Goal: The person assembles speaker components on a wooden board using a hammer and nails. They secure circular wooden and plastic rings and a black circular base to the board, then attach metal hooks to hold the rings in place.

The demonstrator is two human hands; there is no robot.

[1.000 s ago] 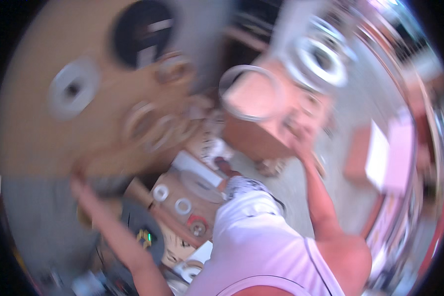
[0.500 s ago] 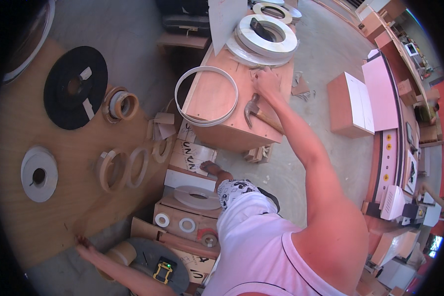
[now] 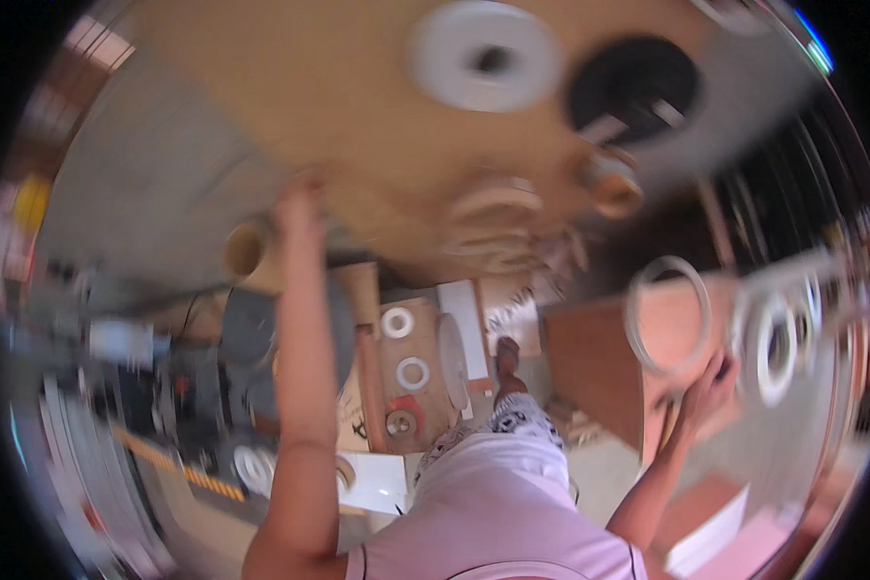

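Observation:
My left hand (image 3: 300,198), smeared by motion, reaches out to the near edge of a large brown board (image 3: 358,106); its fingers do not show clearly. Just beside my left wrist stands a brown cardboard tube (image 3: 246,249). My right hand (image 3: 710,385) is over the top of a wooden box (image 3: 594,353), also blurred, so whatever its fingers may hold cannot be made out. A thin pale ring (image 3: 632,324) lies on that box close to my right hand. Next to my right forearm is a hammer (image 3: 668,421), only its blurred shape visible.
On the board sit a white roll (image 3: 449,68), a black disc (image 3: 604,87), a brown tape roll (image 3: 617,196) and several pale rings (image 3: 493,200). White rolls (image 3: 764,362) are at the box's far end. Small white rolls (image 3: 396,323) rest on cardboard left of my legs.
My view has swung to the left, so the board now fills the top and the box sits at the right. Both hands look blurred now.

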